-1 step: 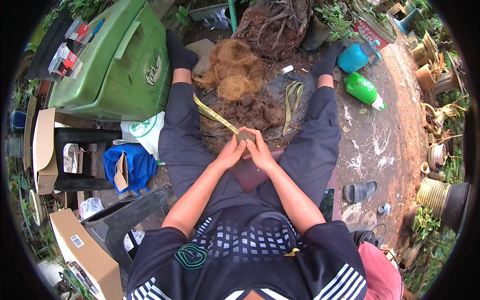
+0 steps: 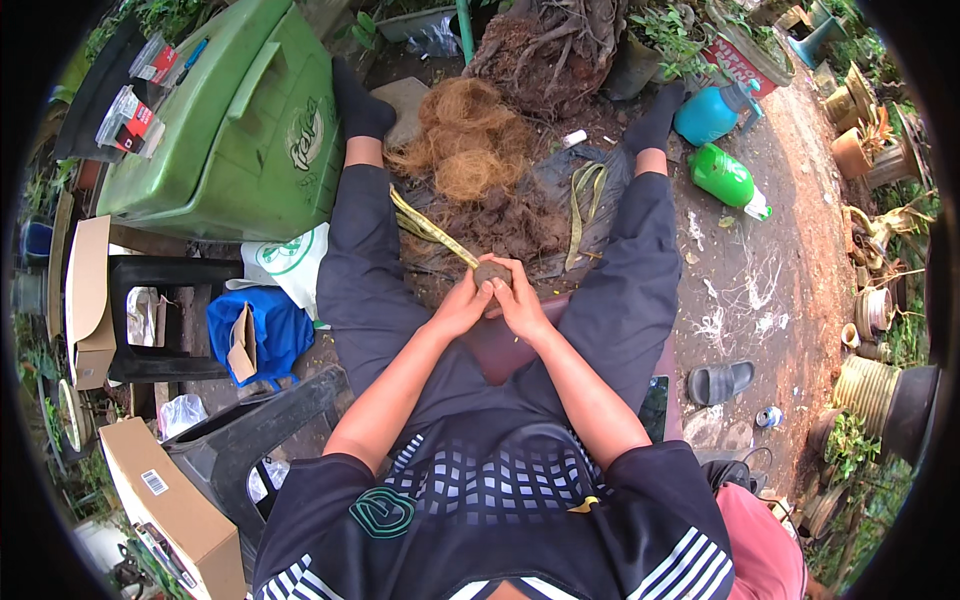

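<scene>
Between my thighs, my left hand (image 2: 461, 308) and my right hand (image 2: 519, 303) are cupped together around a brown ball of soil (image 2: 491, 271). Out of the ball a long yellow-green leaf (image 2: 432, 230) slants up to the left; it looks like a snake plant leaf. My fingers press the ball from both sides, thumbs close together on the near side. Just beyond lies a loose heap of dark brown soil (image 2: 520, 222) on black plastic sheeting. Behind it sits a tangle of brown coconut fibre (image 2: 470, 135). More long yellow-green leaves (image 2: 578, 210) lie right of the heap.
A large green bin (image 2: 220, 130) stands at the left, with black stools (image 2: 170, 365), a blue bag (image 2: 262, 335) and cardboard boxes (image 2: 165, 505) nearer. At the right are a blue spray bottle (image 2: 705, 120), a green bottle (image 2: 722, 177), a grey slipper (image 2: 722, 383) and several plant pots.
The upper end of the held leaf has shifted slightly to the right. Both hands stay around the soil ball in the same place.
</scene>
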`<state>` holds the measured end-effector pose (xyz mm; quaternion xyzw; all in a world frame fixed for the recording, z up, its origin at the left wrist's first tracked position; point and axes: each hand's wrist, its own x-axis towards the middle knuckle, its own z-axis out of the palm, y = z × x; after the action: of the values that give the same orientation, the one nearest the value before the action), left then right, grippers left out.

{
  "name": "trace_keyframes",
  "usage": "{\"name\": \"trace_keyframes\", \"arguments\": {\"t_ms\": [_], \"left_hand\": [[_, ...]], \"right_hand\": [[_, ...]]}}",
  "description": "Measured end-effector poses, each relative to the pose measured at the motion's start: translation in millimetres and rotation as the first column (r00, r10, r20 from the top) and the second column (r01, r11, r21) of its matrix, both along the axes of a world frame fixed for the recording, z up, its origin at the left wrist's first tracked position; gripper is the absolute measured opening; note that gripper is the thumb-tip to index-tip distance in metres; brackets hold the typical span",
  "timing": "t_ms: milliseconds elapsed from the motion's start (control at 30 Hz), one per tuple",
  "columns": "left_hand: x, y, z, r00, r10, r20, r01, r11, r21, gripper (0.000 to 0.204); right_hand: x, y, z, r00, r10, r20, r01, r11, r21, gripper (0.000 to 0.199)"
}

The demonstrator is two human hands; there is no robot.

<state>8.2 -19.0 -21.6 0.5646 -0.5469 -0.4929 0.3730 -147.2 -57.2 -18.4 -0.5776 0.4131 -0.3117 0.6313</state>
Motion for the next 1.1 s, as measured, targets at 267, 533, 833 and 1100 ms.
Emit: {"name": "trace_keyframes", "arguments": {"t_ms": [267, 533, 833, 1100], "left_hand": [[-1.4, -9.2, 5.8, 0.993, -0.055, 0.101, 0.046, 0.995, 0.091, 0.065], [-3.8, -14.0, -6.4, 0.961, 0.074, -0.265, -0.03, 0.986, 0.166, 0.061], [0.8, -14.4, 0.1, 0.967, 0.032, -0.253, 0.013, 0.985, 0.173, 0.062], [2.8, -13.9, 1.7, 0.982, 0.065, -0.177, -0.044, 0.991, 0.124, 0.053]], "right_hand": [[0.6, -11.3, -8.3, 0.996, -0.075, -0.049, 0.069, 0.992, -0.103, 0.024], [8.3, -8.2, -6.5, 0.994, -0.085, 0.061, 0.085, 0.996, 0.006, 0.04], [-0.2, -7.8, 4.7, 0.988, 0.061, 0.145, -0.1, 0.954, 0.283, 0.067], [-5.0, -11.9, 6.4, 0.977, 0.091, 0.195, -0.151, 0.936, 0.317, 0.045]]}}
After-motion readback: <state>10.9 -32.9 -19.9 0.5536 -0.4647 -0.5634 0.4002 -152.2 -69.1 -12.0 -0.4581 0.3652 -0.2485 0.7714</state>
